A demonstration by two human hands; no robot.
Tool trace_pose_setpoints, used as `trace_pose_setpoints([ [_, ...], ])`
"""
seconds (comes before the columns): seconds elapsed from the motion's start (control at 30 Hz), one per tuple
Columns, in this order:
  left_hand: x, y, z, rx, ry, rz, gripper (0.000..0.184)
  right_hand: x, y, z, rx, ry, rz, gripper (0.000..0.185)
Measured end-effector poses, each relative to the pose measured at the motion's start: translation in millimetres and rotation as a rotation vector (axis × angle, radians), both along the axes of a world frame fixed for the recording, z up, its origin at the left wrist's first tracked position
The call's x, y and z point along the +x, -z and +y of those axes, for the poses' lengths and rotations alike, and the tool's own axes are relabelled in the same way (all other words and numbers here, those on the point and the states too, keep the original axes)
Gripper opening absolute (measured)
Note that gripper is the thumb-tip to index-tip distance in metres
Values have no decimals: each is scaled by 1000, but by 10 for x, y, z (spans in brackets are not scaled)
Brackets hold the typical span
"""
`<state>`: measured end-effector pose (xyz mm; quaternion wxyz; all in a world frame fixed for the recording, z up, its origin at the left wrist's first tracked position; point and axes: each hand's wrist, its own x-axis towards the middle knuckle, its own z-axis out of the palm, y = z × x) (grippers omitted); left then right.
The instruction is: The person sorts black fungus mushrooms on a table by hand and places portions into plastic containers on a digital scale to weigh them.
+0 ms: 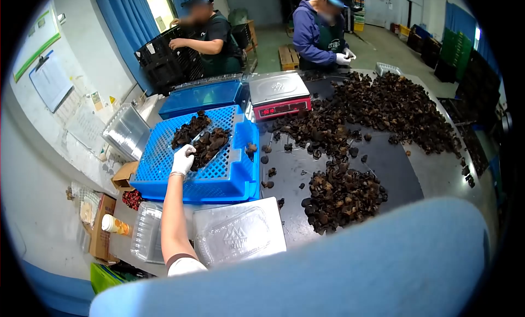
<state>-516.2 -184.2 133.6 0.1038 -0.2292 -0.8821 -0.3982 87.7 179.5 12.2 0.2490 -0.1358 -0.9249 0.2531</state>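
Observation:
My left hand (183, 159), in a white glove, reaches out over the blue crate (147, 169). Its fingers are curled closed at the near left edge of a clear plastic box (206, 163) lying on the crate's perforated top. Dark wood ear mushrooms (210, 144) fill this box. A second heap of wood ears (191, 129) sits just behind it. My right hand is out of view.
A red scale (281, 110) stands behind the crate. Loose wood ears (347, 194) are heaped across the metal table. Stacked clear boxes (239, 232) lie in front. Two people (322, 38) work beyond the table. A blurred blue shape (306, 268) covers the foreground.

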Motion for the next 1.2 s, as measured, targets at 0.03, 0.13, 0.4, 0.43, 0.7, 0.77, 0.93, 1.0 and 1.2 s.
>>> trace_pose_setpoints([
  [0.03,79,-69,23,-53,-24,-25,26,-1,-3,1,0,-1,-2,19],
  [0.13,178,-203,42,-159,-11,-84,28,-1,-6,-4,9,-4,-2,19],
  [0.4,203,-274,41,-228,-90,-129,24,-10,-31,-12,11,-14,-9,20],
  [0.43,189,-251,30,-208,-69,-106,23,-3,-12,-9,4,-11,-21,20],
  [0.7,111,-183,-47,-78,-90,-160,18,-5,-5,-13,-6,-9,-24,18],
  [0.77,159,-241,-37,-91,-112,-162,21,-2,-15,-27,-15,15,-18,18],
  [0.93,497,-546,-3,-51,-51,3,33,11,18,64,7,-66,48,14],
  [1.0,696,-700,369,100,34,139,32,60,934,250,50,-104,-21,11],
  [1.2,2188,-859,1987,309,481,254,31,130,535,111,-45,-94,66,11],
])
